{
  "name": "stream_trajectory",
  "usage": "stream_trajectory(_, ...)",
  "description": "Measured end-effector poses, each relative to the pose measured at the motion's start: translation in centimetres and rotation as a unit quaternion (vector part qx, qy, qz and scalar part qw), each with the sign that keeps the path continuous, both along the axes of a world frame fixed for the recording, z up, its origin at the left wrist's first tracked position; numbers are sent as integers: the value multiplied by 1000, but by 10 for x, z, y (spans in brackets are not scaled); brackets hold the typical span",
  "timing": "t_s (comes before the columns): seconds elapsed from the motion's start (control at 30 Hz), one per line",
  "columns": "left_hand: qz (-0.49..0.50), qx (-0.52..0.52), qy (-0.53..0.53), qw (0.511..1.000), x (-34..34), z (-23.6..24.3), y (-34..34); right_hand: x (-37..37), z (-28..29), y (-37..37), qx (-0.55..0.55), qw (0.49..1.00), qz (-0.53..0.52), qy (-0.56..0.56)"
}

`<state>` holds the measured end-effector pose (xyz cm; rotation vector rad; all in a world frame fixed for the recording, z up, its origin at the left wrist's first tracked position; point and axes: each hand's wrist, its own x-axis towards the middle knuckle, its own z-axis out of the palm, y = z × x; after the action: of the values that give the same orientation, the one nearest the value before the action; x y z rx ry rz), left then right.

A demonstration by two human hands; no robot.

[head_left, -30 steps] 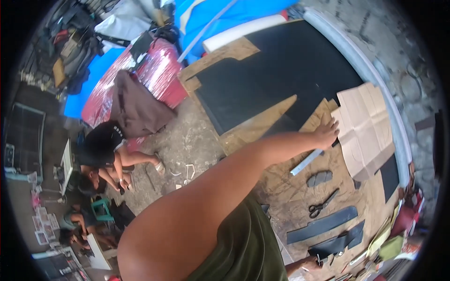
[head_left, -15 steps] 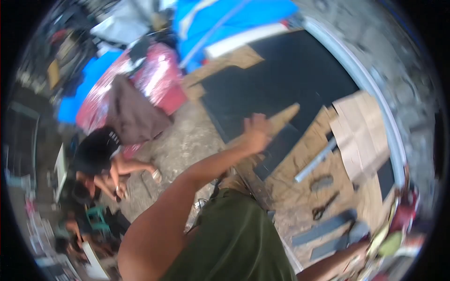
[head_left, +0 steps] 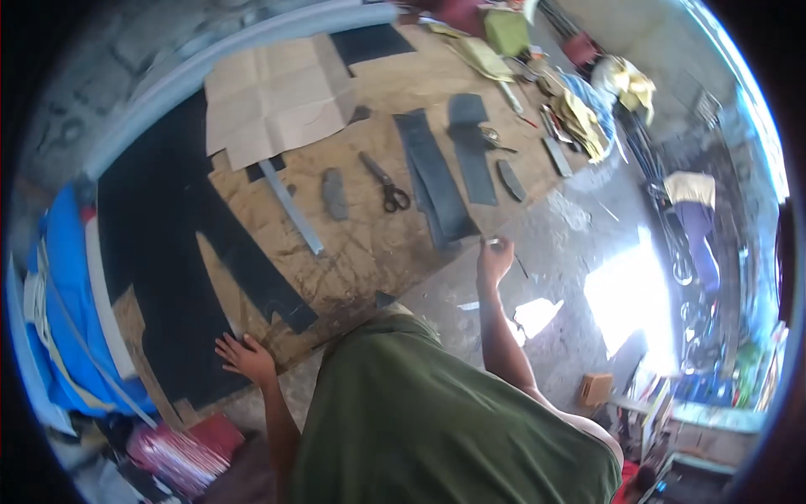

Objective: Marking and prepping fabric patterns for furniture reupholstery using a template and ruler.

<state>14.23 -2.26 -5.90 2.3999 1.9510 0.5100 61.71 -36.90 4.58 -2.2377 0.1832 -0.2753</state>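
My left hand lies flat with its fingers spread on the near edge of a large black sheet of material. My right hand is curled beside the table's near edge, close to the end of a dark grey strip. A thin dark thing sticks out by its fingers, too small to name. Scissors with dark handles lie mid-table, between that strip and a grey oblong piece. A light grey straight bar lies partly under a creased tan paper sheet.
The brown-topped table also bears a second grey strip and a dark oblong block. Cloths and tools crowd its far right corner. Blue wrapped material stands left, shiny red plastic below it. A small box sits on the floor.
The view has swung toward the right end of the table. My left hand has come down flat near the black sheet's near edge. My right hand has moved to the table's near edge.
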Motion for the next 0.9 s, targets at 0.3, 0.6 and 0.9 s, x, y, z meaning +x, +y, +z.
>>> stream_trajectory(0.3, 30, -68, 1, 997, -3, 14, -7, -164, -92, -77, -48, 992, -96, 68)
stream_trajectory(0.6, 17, -83, 11, 996, -1, 19, -4, -296, -145, -85, -76, 980, 52, 177)
stream_trajectory(0.9, -48, 17, -50, 997, -10, 27, -18, -295, -176, -108, -114, 930, 245, 249)
